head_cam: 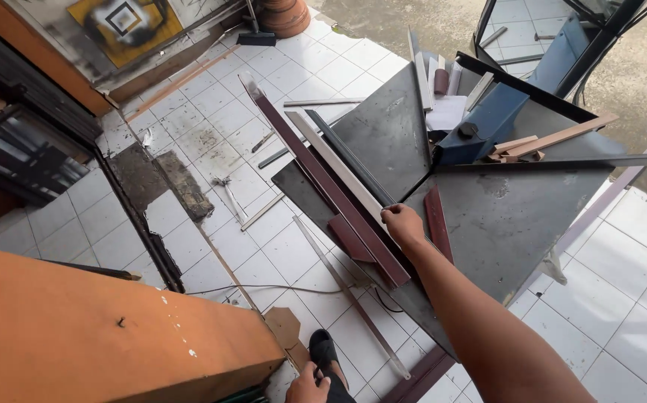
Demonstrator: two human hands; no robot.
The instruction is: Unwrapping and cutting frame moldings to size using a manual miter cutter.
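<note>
My right hand [402,224] is closed around the near end of a long cream metal strip [335,164]. The strip lies slanted on a dark grey metal tabletop [510,216]. A long maroon profile [316,175] runs right beside it on the left, and a dark grey strip [349,160] on the right. A short maroon piece [435,220] lies just right of my hand. My left hand [307,386] is low at the frame's bottom edge, next to a black shoe [323,347]. It is partly cut off, and I cannot make out its fingers.
A blue metal piece [488,119], wood offcuts [547,138] and pale strips [443,82] crowd the table's far side. An orange board [77,328] fills the near left. Loose strips [349,298], a thin cable [279,287] and a hammer [228,192] lie on the white tiled floor [204,134]. Clay pots [282,15] stand at the back.
</note>
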